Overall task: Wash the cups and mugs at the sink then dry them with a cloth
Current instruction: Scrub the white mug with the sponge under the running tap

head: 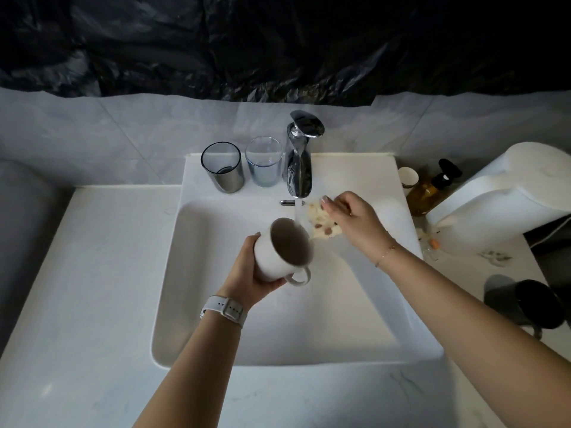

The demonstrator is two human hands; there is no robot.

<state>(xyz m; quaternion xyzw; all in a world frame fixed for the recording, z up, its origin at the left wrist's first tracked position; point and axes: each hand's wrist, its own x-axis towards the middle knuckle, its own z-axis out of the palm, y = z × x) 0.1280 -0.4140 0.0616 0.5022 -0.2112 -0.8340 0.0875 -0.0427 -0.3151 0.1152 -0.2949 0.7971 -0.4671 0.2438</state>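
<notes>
- one head view only, worn high, looks forward and steeply down
- close over the sink [411, 223], faucet [299, 168] top-centre
- wide-angle; both forearms enter from bottom edge

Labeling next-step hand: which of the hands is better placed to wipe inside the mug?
Right. The right hand already holds the cloth beside the mug rim, under the tap. The left hand is busy gripping the mug, tilted toward it.
</notes>
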